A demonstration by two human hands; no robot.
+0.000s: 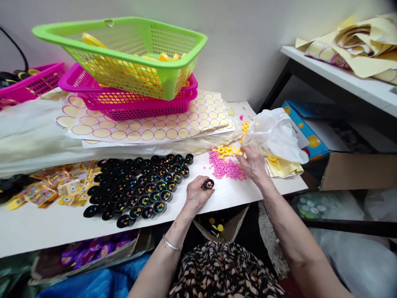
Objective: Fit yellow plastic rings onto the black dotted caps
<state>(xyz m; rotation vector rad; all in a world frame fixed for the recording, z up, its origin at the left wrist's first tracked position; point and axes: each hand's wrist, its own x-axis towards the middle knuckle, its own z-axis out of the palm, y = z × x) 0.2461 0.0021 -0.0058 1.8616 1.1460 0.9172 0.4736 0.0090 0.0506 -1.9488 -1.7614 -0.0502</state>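
Note:
My left hand (196, 193) rests on the white table (56, 225) and grips a small black round cup (209, 183) with coloured bits inside. My right hand (252, 163) reaches into a pile of small pink beads (225, 169), its fingers curled down on them; what they pinch is hidden. Yellow rings (226, 150) lie just beyond the pink pile. To the left of my left hand stand several rows of black cups (139, 186), most holding coloured bits.
A green basket (124, 54) sits stacked on pink baskets (139, 103) over sticker sheets (142, 128) at the back. A white plastic bag (277, 132) lies right of the beads. Colourful packets (58, 186) lie at left. Boxes stand under the table and a shelf at right.

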